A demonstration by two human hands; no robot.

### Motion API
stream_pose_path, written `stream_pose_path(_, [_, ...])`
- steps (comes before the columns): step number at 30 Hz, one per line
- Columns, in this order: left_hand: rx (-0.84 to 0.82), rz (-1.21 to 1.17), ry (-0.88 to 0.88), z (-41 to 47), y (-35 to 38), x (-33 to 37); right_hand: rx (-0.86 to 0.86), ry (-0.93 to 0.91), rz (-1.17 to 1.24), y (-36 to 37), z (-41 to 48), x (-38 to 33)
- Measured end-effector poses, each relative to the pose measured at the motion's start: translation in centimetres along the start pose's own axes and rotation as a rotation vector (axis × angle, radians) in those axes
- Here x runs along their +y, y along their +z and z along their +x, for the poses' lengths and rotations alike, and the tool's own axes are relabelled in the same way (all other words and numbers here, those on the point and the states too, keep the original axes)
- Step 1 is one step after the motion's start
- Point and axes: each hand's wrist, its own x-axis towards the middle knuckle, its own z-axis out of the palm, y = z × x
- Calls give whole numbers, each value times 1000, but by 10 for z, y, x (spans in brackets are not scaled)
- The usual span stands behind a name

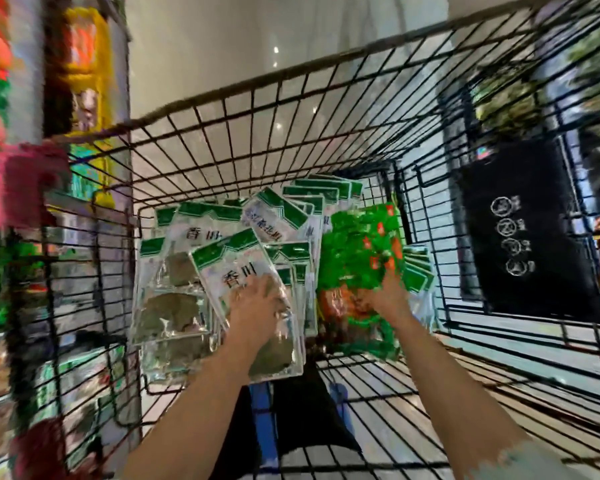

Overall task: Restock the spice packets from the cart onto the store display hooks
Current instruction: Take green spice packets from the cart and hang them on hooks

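Note:
Both my arms reach down into a black wire cart (pixel 291 133). On its floor lies a pile of clear spice packets (pixel 187 265) with green-and-white headers and dried leaves inside. My left hand (pixel 257 303) lies on the topmost leaf packet (pixel 243 271), fingers spread over it. To the right is a bundle of bright green packets (pixel 357 251) with orange marks. My right hand (pixel 388 292) is at the lower right side of that bundle; motion blur hides its fingers. More green-headed packets (pixel 420 271) lie behind it.
Blurred store shelving with colourful goods (pixel 84 64) stands to the left of the cart. A black sign with white round symbols (pixel 520 237) shows through the cart's right wall. Pale floor (pixel 222 46) lies beyond the cart.

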Motion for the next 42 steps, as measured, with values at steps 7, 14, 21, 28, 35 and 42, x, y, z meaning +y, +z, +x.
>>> stream_pose_path(7, [-85,-57,-11,4,5,-8,-93,105,93,2,-8,1])
stream_pose_path(14, [-32,-117,17,-3,-5,-9,35,4,-102,-39,-25,-20])
stream_pose_path(21, [35,-517,-74,-23,-51,-2,258,-153,99,-97,-62,-49])
stream_pose_path(28, [5,-1476,-99,-66,-113,1,106,-345,478,-77,-135,-92])
stream_pose_path(35, [248,-1474,-37,-122,-140,-34,-10,-407,741,-56,-192,-152])
stream_pose_path(42, [621,-1433,-181,-169,-155,-87,-145,-559,704,-40,-249,-221])
